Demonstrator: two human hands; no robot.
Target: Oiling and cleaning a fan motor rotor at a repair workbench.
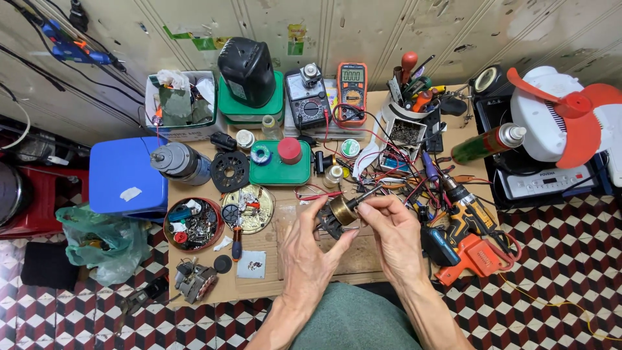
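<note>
My left hand (310,249) holds a small motor rotor (342,210), brass-coloured with a dark fan-like end and a steel shaft sticking up to the right. Thumb and fingers wrap it from below and from the left. My right hand (392,234) meets it from the right, fingertips pinching the rotor at the shaft end. Both hands hover above a low wooden worktable (369,259), near its front edge. A red probe lead (317,194) lies just behind the rotor.
Two multimeters (352,91) stand at the back beside a black motor housing (246,70). A round tin of parts (193,223), a brass plate (249,209) and a screwdriver (236,243) lie left. An orange-black cordless drill (468,223) and tangled wires lie right. A blue stool (125,175) stands left.
</note>
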